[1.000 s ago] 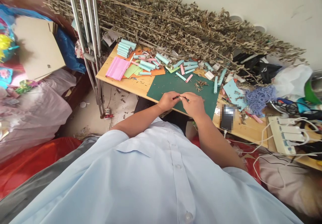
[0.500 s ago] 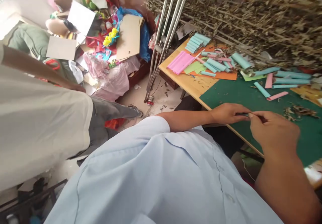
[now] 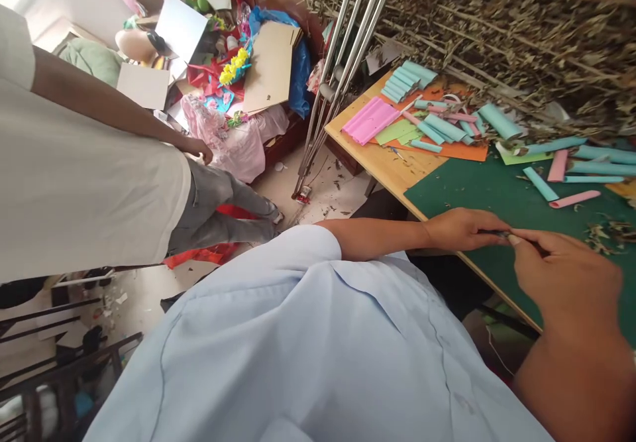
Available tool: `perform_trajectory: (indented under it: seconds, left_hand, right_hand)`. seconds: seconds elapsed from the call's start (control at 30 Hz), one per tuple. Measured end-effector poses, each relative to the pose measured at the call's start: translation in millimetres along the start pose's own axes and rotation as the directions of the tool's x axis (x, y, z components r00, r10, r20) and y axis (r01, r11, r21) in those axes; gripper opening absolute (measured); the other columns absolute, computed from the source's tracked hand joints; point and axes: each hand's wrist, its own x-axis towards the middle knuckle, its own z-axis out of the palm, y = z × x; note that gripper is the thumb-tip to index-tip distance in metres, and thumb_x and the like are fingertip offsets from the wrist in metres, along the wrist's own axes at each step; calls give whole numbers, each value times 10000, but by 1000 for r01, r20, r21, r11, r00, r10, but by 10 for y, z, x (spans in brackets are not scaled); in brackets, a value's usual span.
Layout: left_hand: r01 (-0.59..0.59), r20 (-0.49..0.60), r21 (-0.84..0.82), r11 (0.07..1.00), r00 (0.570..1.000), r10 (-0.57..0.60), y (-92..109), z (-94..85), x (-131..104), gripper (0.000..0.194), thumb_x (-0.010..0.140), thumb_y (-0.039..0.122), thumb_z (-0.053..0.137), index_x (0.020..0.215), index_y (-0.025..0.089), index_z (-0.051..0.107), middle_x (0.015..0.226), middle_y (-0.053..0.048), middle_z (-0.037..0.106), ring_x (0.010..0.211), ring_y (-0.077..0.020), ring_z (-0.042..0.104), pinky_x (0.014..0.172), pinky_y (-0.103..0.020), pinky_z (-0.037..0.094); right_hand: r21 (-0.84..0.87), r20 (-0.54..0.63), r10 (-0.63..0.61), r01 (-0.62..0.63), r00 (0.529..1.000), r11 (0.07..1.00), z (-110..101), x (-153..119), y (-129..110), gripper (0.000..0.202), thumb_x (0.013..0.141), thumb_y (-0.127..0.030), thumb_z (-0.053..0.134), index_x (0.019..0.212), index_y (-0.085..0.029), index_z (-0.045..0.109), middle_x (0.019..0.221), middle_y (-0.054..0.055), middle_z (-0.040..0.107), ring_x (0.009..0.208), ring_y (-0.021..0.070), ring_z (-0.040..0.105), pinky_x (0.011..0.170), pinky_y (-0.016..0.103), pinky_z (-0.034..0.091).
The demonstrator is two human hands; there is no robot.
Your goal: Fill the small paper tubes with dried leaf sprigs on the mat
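Observation:
My left hand (image 3: 464, 229) is closed in a pinch over the near edge of the green mat (image 3: 462, 187). Its fingertips meet those of my right hand (image 3: 566, 270), which is closed too. Between them is a small, thin, dark piece, mostly hidden by the fingers; I cannot make out what it is. Beyond the hands lie a pink paper roll (image 3: 575, 199) and a blue paper roll (image 3: 540, 183). Dry leaf bits (image 3: 613, 235) are on the mat beside my right hand.
Blue rolls (image 3: 450, 127) and a pink folded sheet (image 3: 370, 120) lie on the wooden table (image 3: 358, 138). Dried stalks (image 3: 497, 38) are heaped behind. Metal poles (image 3: 342, 51) lean at the table's left. A person in a pale shirt (image 3: 89, 183) stands at the left.
The view has shifted, so the table and my hands appear further right. The other person's arm and hand now show more fully. My hands keep their pinch.

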Motion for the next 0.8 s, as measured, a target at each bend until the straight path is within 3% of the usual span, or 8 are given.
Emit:
perform_trajectory:
  seconds: [0.13,0.33,0.4,0.57,0.8]
  left_hand:
    - [4,-4,14,1000,1000,-4,8,8,-5,278,1013,204,602,1197,187,810,1245,-138,724,1232,-220,672,1087,-308,517]
    - [-28,0,23,999,1000,28,-35,9,-23,309,1009,197,599,1251,202,790,1289,-147,713,1230,-241,669,1081,-337,522]
    - [-56,-42,14,998,998,56,-60,28,-37,301,1021,204,582,1240,179,787,1261,-160,719,1197,-233,678,1069,-349,520]
    - [-178,-212,-19,984,962,170,-160,71,-20,335,1039,370,581,1183,137,774,1075,-145,757,1016,-218,702,953,-362,548]
    - [-230,-264,-27,973,940,216,-204,25,23,329,1032,422,584,1086,158,773,971,-96,757,919,-183,686,875,-321,540]
  right_hand:
    - [-29,27,13,-12,1000,1000,-28,3,-7,211,799,-360,532,879,-349,727,938,148,796,943,322,744,673,476,477]
    - [-30,26,138,-137,990,990,10,46,-26,136,746,-366,590,800,-334,711,794,144,764,813,336,717,621,466,432]
    - [-1,22,165,-165,986,986,-48,47,-102,136,740,-359,619,804,-311,729,753,137,749,757,319,698,645,453,451]
    - [171,62,145,-154,987,973,-160,45,-255,201,843,-361,626,911,-231,763,862,92,779,805,260,701,798,397,533]
    - [217,75,101,-115,992,969,-101,44,-120,188,911,-292,600,947,-240,777,983,62,792,934,249,707,912,401,542]
